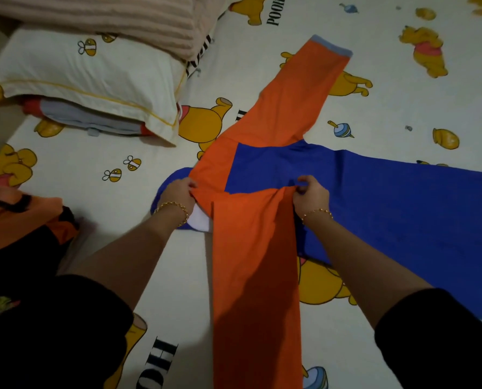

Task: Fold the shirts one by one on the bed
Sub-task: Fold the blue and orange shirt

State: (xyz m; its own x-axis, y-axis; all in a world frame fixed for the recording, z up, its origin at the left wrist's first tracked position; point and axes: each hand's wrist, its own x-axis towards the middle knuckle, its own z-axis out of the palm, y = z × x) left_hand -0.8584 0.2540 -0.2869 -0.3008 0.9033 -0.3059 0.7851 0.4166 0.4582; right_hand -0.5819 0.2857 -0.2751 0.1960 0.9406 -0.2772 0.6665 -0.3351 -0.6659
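Across the middle of the bed (402, 102), the orange-and-blue shirt (374, 197) lies spread out, both sleeves wide. Left hand (178, 196) grips the fabric at the collar end, and right hand (311, 196) pinches a tuck where the near sleeve (256, 276) meets the body (fingers curled tight on both). The danger: one hand pulling harder could drag the blue body askew, and that long sleeve might twist and bunch the fold.
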